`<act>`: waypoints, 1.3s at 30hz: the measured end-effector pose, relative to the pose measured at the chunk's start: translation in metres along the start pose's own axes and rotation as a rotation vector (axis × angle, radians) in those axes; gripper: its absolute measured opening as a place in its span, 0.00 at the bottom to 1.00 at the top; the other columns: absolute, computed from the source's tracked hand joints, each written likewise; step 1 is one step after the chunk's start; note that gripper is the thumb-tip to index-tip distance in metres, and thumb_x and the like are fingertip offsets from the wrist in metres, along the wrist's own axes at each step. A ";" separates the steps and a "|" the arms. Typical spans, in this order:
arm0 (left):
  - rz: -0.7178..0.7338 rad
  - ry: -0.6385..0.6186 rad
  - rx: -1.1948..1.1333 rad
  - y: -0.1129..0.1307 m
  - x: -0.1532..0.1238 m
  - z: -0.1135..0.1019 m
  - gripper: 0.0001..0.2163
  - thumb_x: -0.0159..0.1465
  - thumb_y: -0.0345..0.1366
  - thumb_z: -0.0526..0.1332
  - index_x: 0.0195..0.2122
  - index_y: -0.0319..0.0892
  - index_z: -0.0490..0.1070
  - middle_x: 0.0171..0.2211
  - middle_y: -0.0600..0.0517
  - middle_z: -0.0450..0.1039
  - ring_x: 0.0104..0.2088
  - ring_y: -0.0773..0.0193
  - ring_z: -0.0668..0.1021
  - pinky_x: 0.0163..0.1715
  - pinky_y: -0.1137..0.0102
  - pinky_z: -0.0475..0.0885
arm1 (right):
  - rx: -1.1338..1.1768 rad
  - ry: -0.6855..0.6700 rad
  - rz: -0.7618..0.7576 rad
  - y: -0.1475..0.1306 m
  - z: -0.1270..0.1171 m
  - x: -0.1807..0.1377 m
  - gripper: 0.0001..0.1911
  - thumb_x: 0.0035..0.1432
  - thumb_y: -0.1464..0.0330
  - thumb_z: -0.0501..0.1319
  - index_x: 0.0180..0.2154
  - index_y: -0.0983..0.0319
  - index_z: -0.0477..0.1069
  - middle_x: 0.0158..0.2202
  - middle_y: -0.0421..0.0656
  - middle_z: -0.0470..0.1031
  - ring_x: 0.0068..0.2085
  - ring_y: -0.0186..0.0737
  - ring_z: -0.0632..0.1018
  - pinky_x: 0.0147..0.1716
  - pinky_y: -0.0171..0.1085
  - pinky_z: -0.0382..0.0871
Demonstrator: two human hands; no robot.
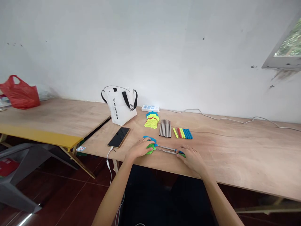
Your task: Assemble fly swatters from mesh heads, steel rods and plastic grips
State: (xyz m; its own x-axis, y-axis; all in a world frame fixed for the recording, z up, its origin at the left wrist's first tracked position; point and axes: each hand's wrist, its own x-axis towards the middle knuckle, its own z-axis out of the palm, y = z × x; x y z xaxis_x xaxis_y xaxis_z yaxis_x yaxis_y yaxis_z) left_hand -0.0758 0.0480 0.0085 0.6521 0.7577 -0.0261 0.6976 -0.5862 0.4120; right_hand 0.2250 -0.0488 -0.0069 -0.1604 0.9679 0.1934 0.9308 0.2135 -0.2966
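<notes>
Two fly swatters, one blue and one green, lie side by side near the table's front edge. My left hand is over their heads, its fingers around the green mesh head and against the blue head. Thin metal rods run right from the heads to the blue and green handles. My right hand is closed over the handles, and the green handle end shows under it. Behind lie several loose metal tubes, coloured handle sleeves and stacked yellow, red and blue swatter heads.
A phone with a white cable lies to the left. Behind it stands a white bag with black handles. A power strip sits by the wall, its cord running right. A second table holds a red plastic bag.
</notes>
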 end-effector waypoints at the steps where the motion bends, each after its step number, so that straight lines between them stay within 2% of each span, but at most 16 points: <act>1: -0.004 0.008 -0.008 -0.002 0.002 0.003 0.19 0.71 0.44 0.54 0.61 0.52 0.69 0.64 0.47 0.65 0.63 0.49 0.67 0.63 0.57 0.60 | -0.009 0.016 0.003 0.001 0.002 0.001 0.09 0.65 0.65 0.58 0.41 0.53 0.77 0.45 0.43 0.78 0.46 0.45 0.78 0.45 0.42 0.65; 7: -0.022 0.074 -0.040 -0.002 0.014 0.012 0.22 0.74 0.48 0.48 0.64 0.51 0.67 0.69 0.45 0.59 0.69 0.48 0.60 0.66 0.52 0.55 | -0.023 0.144 0.053 0.011 0.014 0.007 0.13 0.68 0.63 0.54 0.44 0.54 0.77 0.49 0.44 0.78 0.52 0.48 0.75 0.48 0.46 0.63; 11: -0.073 0.141 -0.035 -0.008 0.017 0.015 0.23 0.73 0.51 0.48 0.64 0.47 0.65 0.69 0.43 0.56 0.69 0.46 0.60 0.66 0.52 0.56 | 0.018 0.169 0.029 0.017 0.019 0.009 0.14 0.69 0.61 0.53 0.45 0.53 0.77 0.51 0.44 0.77 0.54 0.49 0.74 0.50 0.47 0.63; 15: -0.122 0.199 -0.050 -0.023 0.018 0.019 0.26 0.72 0.52 0.51 0.66 0.46 0.60 0.70 0.42 0.54 0.69 0.45 0.60 0.66 0.53 0.57 | 0.068 0.175 0.017 0.021 0.020 0.011 0.14 0.69 0.60 0.53 0.44 0.53 0.77 0.52 0.44 0.76 0.55 0.50 0.74 0.51 0.49 0.64; 19: -0.142 0.243 -0.075 -0.033 0.019 0.023 0.35 0.68 0.58 0.55 0.70 0.43 0.53 0.70 0.38 0.54 0.69 0.44 0.59 0.66 0.53 0.56 | 0.103 0.168 0.017 0.023 0.020 0.011 0.15 0.68 0.58 0.53 0.44 0.53 0.77 0.52 0.45 0.76 0.55 0.50 0.74 0.52 0.50 0.64; 23: -0.132 0.257 -0.072 -0.035 0.019 0.023 0.39 0.64 0.63 0.57 0.69 0.44 0.56 0.69 0.39 0.55 0.69 0.42 0.57 0.67 0.52 0.54 | 0.120 0.150 0.012 0.021 0.017 0.010 0.16 0.69 0.57 0.53 0.44 0.53 0.78 0.52 0.45 0.76 0.55 0.49 0.74 0.54 0.50 0.65; 25: -0.123 0.270 -0.071 -0.036 0.020 0.022 0.36 0.66 0.63 0.55 0.67 0.43 0.59 0.68 0.40 0.57 0.68 0.43 0.59 0.67 0.53 0.55 | 0.143 0.127 -0.005 0.023 0.013 0.008 0.16 0.69 0.57 0.53 0.46 0.52 0.78 0.54 0.44 0.76 0.57 0.49 0.74 0.55 0.51 0.64; 29: -0.090 0.333 -0.074 -0.040 0.020 0.021 0.26 0.73 0.55 0.46 0.63 0.45 0.65 0.65 0.43 0.63 0.65 0.51 0.64 0.67 0.56 0.56 | 0.260 0.081 -0.046 0.041 0.005 0.008 0.18 0.70 0.55 0.52 0.52 0.51 0.76 0.56 0.42 0.76 0.58 0.48 0.74 0.58 0.49 0.64; 35: -0.086 0.343 -0.011 -0.041 0.020 0.021 0.23 0.74 0.51 0.46 0.63 0.45 0.65 0.64 0.44 0.64 0.65 0.52 0.65 0.66 0.57 0.57 | 0.186 0.266 0.162 0.093 0.014 0.006 0.21 0.70 0.63 0.46 0.48 0.60 0.76 0.52 0.49 0.77 0.54 0.49 0.75 0.57 0.49 0.66; 39: -0.084 0.350 -0.002 -0.040 0.021 0.022 0.22 0.75 0.50 0.46 0.63 0.46 0.65 0.64 0.45 0.64 0.64 0.52 0.66 0.65 0.56 0.58 | 0.115 0.275 0.181 0.102 0.024 0.004 0.19 0.68 0.68 0.46 0.48 0.58 0.75 0.52 0.47 0.76 0.54 0.48 0.74 0.57 0.49 0.65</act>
State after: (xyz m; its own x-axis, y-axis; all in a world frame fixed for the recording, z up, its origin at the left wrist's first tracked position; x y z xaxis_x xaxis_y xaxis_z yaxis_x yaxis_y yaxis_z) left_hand -0.0836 0.0810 -0.0283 0.4511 0.8557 0.2536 0.7435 -0.5175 0.4237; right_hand 0.3113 -0.0204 -0.0593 0.1126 0.9230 0.3680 0.8906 0.0705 -0.4492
